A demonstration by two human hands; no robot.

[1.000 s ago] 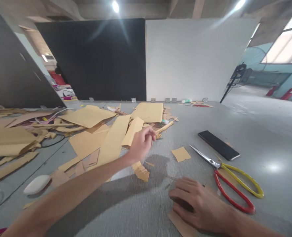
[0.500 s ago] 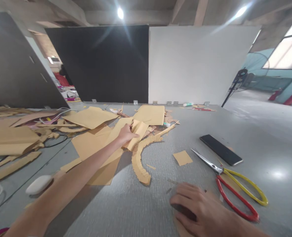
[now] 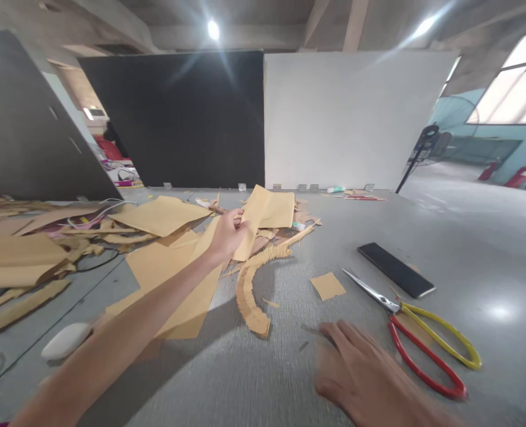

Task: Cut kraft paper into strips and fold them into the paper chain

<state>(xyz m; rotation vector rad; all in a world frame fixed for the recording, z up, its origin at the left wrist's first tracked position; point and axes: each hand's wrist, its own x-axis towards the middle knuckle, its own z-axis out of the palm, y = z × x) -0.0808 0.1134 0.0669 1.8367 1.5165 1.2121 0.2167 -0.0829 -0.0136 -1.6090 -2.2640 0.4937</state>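
Observation:
My left hand (image 3: pixel 228 237) is closed on the edge of a folded piece of brown kraft paper (image 3: pixel 250 228), which stands tilted up above the paper pile. Below it on the table lies a curved, pleated paper strip (image 3: pixel 248 292). Flat kraft sheets (image 3: pixel 165 264) spread under and left of my left forearm. Near the front of the table my right hand (image 3: pixel 356 362) is slightly blurred, its fingers stretched out and low over the surface. A small brown paper piece (image 3: pixel 326 362) shows partly under it. Scissors (image 3: pixel 394 308) with red and yellow handles lie right of this hand.
A black phone (image 3: pixel 396 268) lies beyond the scissors, and a small paper square (image 3: pixel 328 286) left of them. Paper scraps (image 3: pixel 26 255) and cables cover the left side. A white mouse-like object (image 3: pixel 66 341) sits by my left forearm. Upright black (image 3: pixel 178 118) and white (image 3: pixel 351 118) panels stand behind.
My left hand has raised the folded paper and moved slightly away from me, tilting it upward. The fingers of my right hand have gone from curled to stretched out.

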